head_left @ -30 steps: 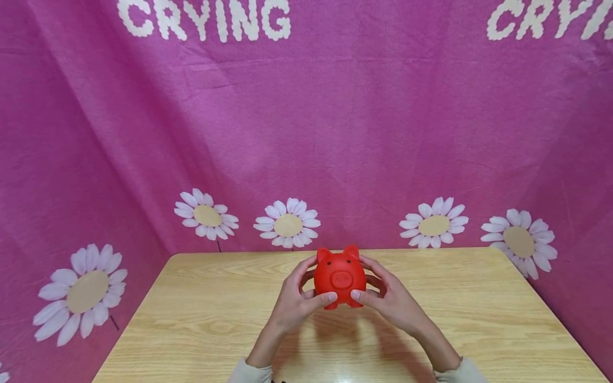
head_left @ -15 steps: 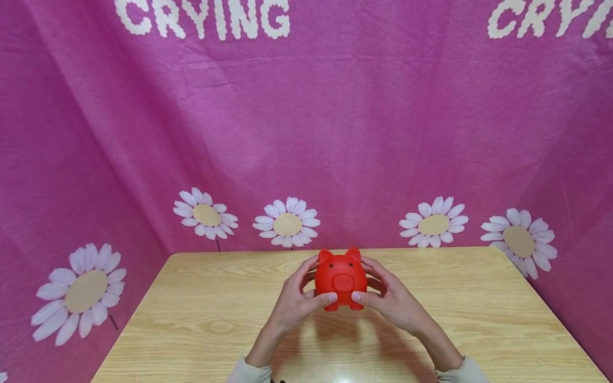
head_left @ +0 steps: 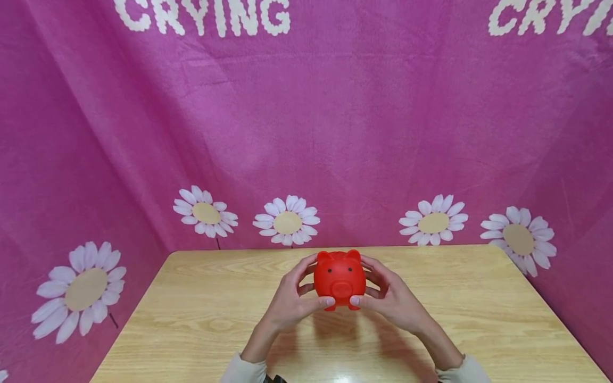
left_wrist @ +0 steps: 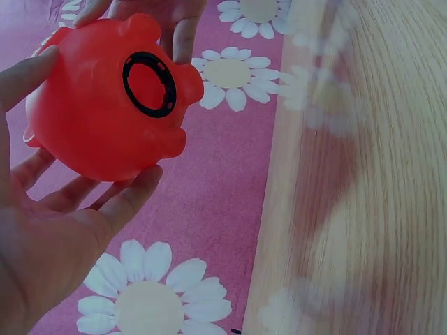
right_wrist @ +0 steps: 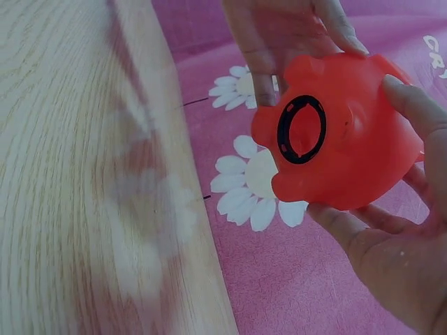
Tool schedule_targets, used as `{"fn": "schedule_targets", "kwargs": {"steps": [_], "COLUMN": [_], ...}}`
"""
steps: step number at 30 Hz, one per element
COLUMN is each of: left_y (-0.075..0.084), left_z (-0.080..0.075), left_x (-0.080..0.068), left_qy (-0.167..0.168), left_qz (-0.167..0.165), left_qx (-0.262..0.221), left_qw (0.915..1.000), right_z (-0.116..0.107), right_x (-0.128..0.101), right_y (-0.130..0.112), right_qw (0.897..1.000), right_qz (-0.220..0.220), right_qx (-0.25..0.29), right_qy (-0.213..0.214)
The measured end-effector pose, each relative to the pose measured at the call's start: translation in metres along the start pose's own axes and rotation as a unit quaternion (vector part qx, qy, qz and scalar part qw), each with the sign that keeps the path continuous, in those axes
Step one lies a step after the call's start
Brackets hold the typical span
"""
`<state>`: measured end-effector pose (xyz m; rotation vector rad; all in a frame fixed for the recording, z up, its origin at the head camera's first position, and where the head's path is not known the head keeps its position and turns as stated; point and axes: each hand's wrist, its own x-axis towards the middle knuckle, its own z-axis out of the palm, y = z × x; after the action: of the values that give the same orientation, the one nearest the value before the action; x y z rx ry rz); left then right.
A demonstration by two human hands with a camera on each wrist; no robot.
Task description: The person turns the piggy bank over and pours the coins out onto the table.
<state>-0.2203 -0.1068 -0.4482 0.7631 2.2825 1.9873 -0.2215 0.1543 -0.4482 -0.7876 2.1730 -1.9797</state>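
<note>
A red pig-shaped piggy bank (head_left: 340, 279) is held up above the wooden table, its face towards me. My left hand (head_left: 298, 299) grips its left side, and my right hand (head_left: 391, 300) grips the opposite side. Both thumbs press low on the front beside the snout, while the other fingers curl round the sides and back, partly hidden. Seen from the left wrist, the bank's underside shows a black ring (left_wrist: 170, 91) around a round red centre. The same black ring (right_wrist: 283, 134) and stubby feet appear in the right wrist view.
The pale wood-grain table (head_left: 201, 319) has the bank's and hands' shadows on it. A pink cloth (head_left: 335, 133) with white daisies and lettering hangs behind and along both sides. Something small and black (head_left: 275, 379) shows by the left sleeve.
The piggy bank has tipped forward between my hands: its snout sits lower and more of its top shows. Both hands keep their hold in nearly the same place.
</note>
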Motion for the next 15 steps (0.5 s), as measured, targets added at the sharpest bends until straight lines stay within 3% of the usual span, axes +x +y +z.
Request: {"fn": "schedule_targets", "kwargs": {"steps": [5,9,12,15], "left_y": [-0.0006,-0.0011,-0.0012,0.0001], "left_z": [-0.0022,-0.0032,-0.0047,-0.0071], "left_x": [-0.0005,0.0003,0.0003,0.0], "left_qy": [-0.008,-0.008,-0.01,-0.017], "left_qz": [0.005,0.019,0.059,0.121], "left_qx": [-0.007,-0.002,0.008,0.007], "left_qw": [0.9999,0.9998,0.9982,0.9925], "right_z": [-0.0001,0.0002,0.0008,0.0015], "right_x": [-0.0013,-0.0017,-0.003,-0.0045], "right_y": [-0.0006,0.0008,0.0017,0.0011], "right_qw": [1.0,0.999,0.996,0.99], "right_qz": [0.007,-0.017,-0.065,-0.129], "right_qx": [-0.011,-0.039,-0.058,-0.062], "right_qy": [0.008,0.017,0.021,0.021]}}
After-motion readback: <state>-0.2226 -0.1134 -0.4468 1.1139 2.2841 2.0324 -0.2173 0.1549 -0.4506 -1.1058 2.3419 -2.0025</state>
